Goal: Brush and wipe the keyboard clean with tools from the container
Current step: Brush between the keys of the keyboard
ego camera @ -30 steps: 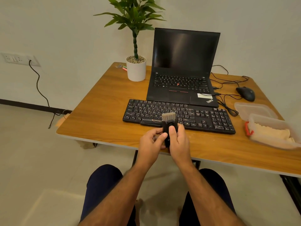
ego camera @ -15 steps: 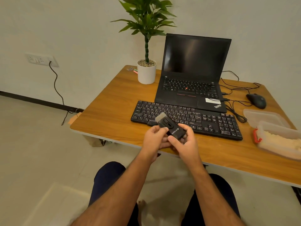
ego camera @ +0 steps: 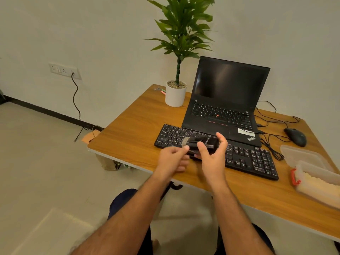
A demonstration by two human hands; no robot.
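brush [ego camera: 201,143]: lying sideways in the air above the keyboard [ego camera: 239,157], bristles pointing left
right hand [ego camera: 213,159]: fingers wrapped around the brush body
left hand [ego camera: 172,160]: fingers curled, pinching near the bristle end
container [ego camera: 316,178]: right on the surface [ego camera: 132,129]

- Surface [ego camera: 139,126]: wood grain, smooth, slight sheen.
- Keyboard [ego camera: 248,159]: black matt plastic.
- Container [ego camera: 320,173]: translucent plastic.
- Brush [ego camera: 206,143]: black plastic, pale bristles.
- Plant pot [ego camera: 174,97]: white, matt.

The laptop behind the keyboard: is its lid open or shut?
Open. The laptop has its dark screen raised upright, with its own keys and trackpad uncovered behind the keyboard.
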